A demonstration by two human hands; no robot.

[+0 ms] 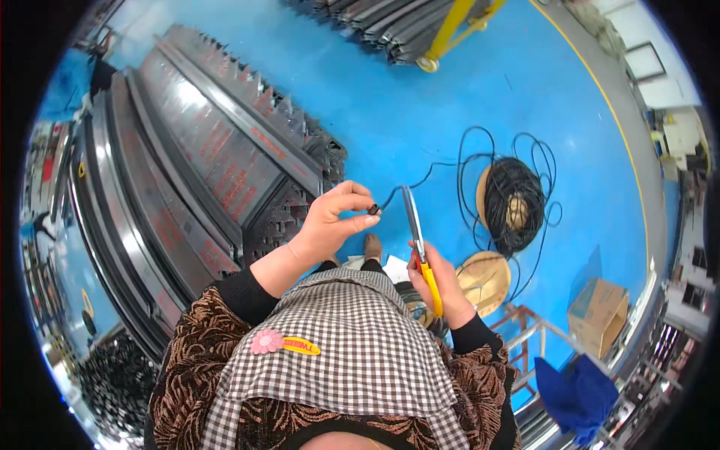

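Between the thumb and fingertips of my left hand (pixel 334 217) is the end of a thin black cord (pixel 420 182). From there the cord runs right, past the tips of the scissors, to a tangled coil (pixel 514 206) on the floor. My right hand (pixel 444 281) is closed around the yellow handles of a pair of scissors (pixel 414 225). The long metal blades point away from me and lie close together. They stand just right of my left fingertips, near the cord; whether they touch it I cannot tell.
Long dark metal profiles (pixel 214 150) are stacked at the left. More profiles (pixel 382 26) lie at the far side beside a yellow metal frame (pixel 450 34). Right of me are a round wooden disc (pixel 484 281), an open cardboard box (pixel 598 316), a metal frame and a blue cloth (pixel 577 394).
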